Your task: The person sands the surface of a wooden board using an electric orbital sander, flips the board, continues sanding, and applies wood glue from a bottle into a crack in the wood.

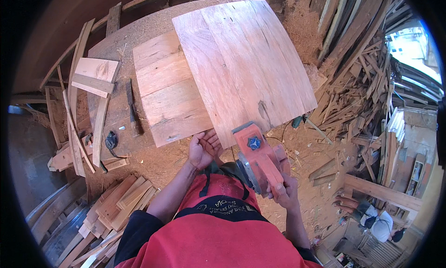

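My right hand grips the handle of an orange electric planer, which has a blue star-shaped knob. The planer's front end is at the near edge of a large wooden panel; I cannot tell whether it touches. That panel lies tilted over a smaller panel made of joined planks. My left hand is palm up with loosely curled fingers, just at the near edges of the two panels. Nothing shows in its palm. Both panels rest on a worktable.
A chisel-like tool and a small black object lie left of the panels. Offcuts are piled at lower left, more scrap wood at right. Shavings cover the floor. Another person is low at the right.
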{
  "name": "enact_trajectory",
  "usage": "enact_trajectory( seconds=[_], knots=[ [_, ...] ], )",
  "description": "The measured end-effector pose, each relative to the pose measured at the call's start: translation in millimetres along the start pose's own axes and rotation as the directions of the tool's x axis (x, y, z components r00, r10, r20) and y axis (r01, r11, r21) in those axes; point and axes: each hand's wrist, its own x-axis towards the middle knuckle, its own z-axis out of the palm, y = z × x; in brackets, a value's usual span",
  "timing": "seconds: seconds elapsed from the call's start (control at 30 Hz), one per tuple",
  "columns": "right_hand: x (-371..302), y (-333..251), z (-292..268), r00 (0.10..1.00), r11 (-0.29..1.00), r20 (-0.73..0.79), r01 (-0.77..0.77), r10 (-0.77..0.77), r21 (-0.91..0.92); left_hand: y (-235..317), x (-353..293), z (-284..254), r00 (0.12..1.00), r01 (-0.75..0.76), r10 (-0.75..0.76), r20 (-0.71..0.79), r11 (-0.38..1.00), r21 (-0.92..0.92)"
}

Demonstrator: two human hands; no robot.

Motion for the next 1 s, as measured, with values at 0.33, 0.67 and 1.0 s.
enact_trajectory(
  seconds=[0.33,0.67,1.0],
  knots=[
    [95,-32,34,0.999,1.000,0.026,-0.021,0.022,-0.021,5,16,-27,0.906,0.036,0.015,0.422,0.993,-0.111],
    [231,-69,76,0.986,0.984,0.088,0.147,-0.138,-0.100,-12,10,-3,0.965,-0.178,0.249,-0.078,0.847,0.502],
    [363,-114,119,0.967,0.965,0.073,0.251,-0.246,-0.073,-3,4,11,0.963,-0.232,0.269,0.033,0.757,0.611]
  ],
)
